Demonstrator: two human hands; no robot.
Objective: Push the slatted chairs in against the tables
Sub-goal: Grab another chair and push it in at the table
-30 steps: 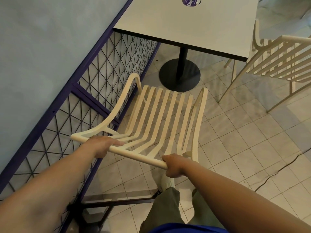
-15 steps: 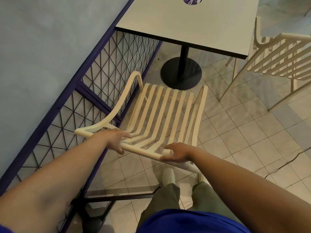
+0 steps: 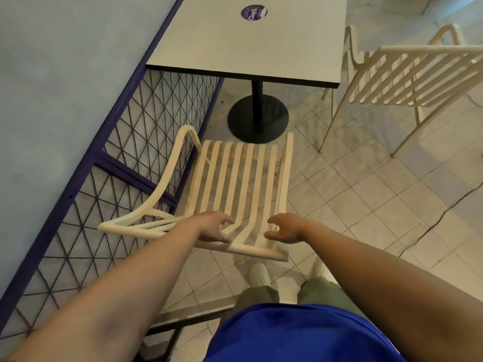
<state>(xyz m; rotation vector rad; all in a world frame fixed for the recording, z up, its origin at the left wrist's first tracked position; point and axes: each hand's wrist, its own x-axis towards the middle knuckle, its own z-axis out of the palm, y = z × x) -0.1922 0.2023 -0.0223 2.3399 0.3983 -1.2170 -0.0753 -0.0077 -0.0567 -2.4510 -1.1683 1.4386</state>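
A cream slatted chair (image 3: 235, 178) stands in front of me, its seat facing the grey square table (image 3: 251, 40) on a black pedestal. The seat's front edge lies at the pedestal's round base (image 3: 257, 118), short of the tabletop edge. My left hand (image 3: 213, 227) and my right hand (image 3: 285, 228) hover just above the chair's top back rail, fingers loosely spread, holding nothing. A second cream slatted chair (image 3: 407, 77) stands to the right of the table, turned sideways and pulled away from it.
A purple-framed wire mesh fence (image 3: 146, 142) with a blue wall above it runs close along the chair's left side. The floor is pale tile, with a dark cable (image 3: 433, 223) lying across it at the right. My feet stand right behind the chair.
Both hands have let go of the chair's back rail and lifted off it, fingers spread. The chair has slid forward toward the table and turned to face it more squarely.
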